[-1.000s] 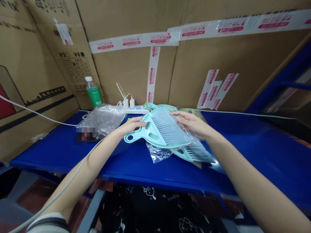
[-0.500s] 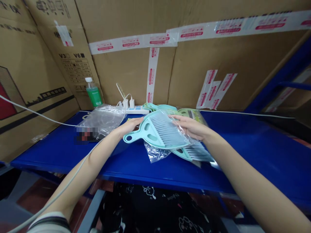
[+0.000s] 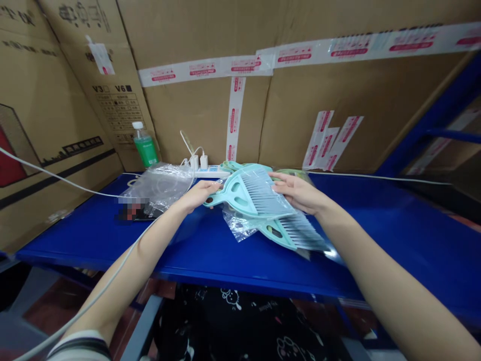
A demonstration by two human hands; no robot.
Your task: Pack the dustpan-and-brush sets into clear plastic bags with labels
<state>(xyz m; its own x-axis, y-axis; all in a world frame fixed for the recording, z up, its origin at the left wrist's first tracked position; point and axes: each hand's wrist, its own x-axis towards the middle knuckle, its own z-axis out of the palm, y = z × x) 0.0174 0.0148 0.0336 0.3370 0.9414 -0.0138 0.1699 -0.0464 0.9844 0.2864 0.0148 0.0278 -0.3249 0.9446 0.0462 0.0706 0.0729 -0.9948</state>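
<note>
My left hand is closed on the handle of a light-blue hand brush with grey bristles, apparently nested with a dustpan. My right hand grips its wide bristle end, thumb and fingers around the edge, partly behind clear plastic. Beneath it lies a second light-blue brush and dustpan set, overlapped by the first. A crinkled clear plastic bag pokes out under both on the blue table. Behind, more light-blue and green pieces in clear wrapping are partly hidden.
At the left lie a clear plastic bag and a dark item, partly blurred out. A green bottle and a white power strip with chargers stand behind. Cardboard walls the back; a white cable crosses my left arm.
The held brush has shifted slightly right and away from me, with my left hand further round its handle. More of the lower set now shows. My right hand has moved a little.
</note>
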